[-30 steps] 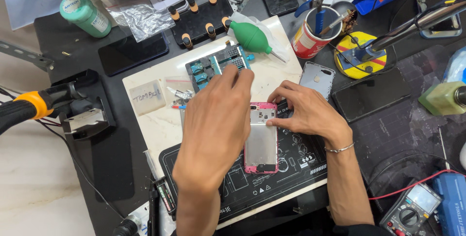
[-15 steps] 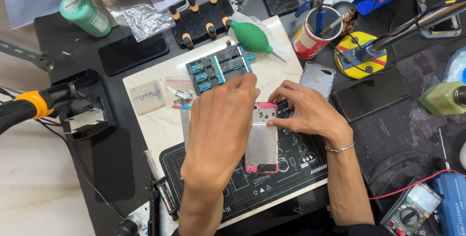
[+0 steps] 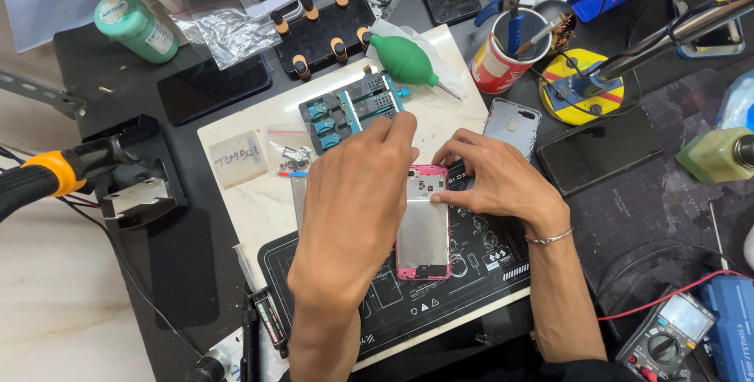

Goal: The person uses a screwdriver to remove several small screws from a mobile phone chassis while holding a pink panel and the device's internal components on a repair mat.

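My left hand [image 3: 357, 193] lies with fingers together, fingertips at the top edge of the pink-framed phone chassis [image 3: 424, 229], what they grip hidden. My right hand [image 3: 491, 182] pinches the chassis's upper right edge. The chassis lies flat on the black work mat [image 3: 440, 296]. Beyond it sit the blue circuit-board holder [image 3: 349, 111] and the green air blower [image 3: 404, 60].
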